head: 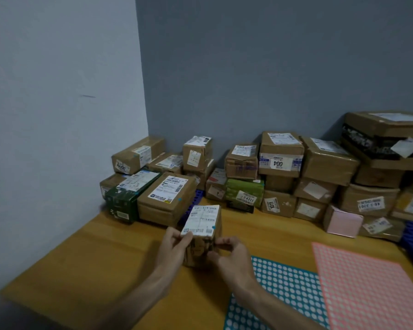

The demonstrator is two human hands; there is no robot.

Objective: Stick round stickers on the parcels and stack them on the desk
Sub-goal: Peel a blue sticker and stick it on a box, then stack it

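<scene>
While L hand (174, 244), R hand (230, 256) grip parcel (202, 231)

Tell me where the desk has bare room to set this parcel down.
Bare desk lies between the left hand, the wall and the green box. A strip runs between the teal sheet and stacked parcels. Back is crowded.

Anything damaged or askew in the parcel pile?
Yes. The top box of the right-hand stack sits tilted, and a white label under it hangs loose at an angle. The brown parcel left of the 004 box looks crumpled. The held parcel looks fine.
</scene>
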